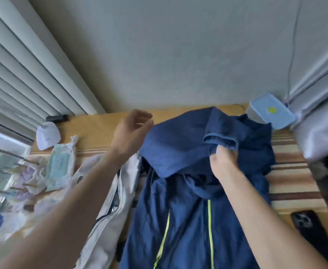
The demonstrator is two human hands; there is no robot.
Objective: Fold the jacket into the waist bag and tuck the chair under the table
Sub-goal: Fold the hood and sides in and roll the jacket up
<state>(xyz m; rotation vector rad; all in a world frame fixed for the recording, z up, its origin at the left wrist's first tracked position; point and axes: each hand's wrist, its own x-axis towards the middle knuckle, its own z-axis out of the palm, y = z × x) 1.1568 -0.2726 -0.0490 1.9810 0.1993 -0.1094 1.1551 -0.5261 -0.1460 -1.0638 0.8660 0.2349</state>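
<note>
A navy jacket [188,220] with neon-yellow zip lines lies spread on the table, its upper part folded over toward me. My right hand [224,162] pinches a sleeve cuff near the jacket's top. My left hand [129,135] hovers just left of the folded blue flap, fingers loosely curled, holding nothing. A light grey waist bag [108,206] with a dark zipper lies on the table to the left of the jacket, partly under my left forearm. No chair is in view.
A black phone [312,232] lies at the right. A pale blue box with a yellow dot [271,111] stands at the back right by a grey curtain [318,123]. Wet-wipe packs [60,166], a white device [47,135] and clutter fill the left, under window blinds.
</note>
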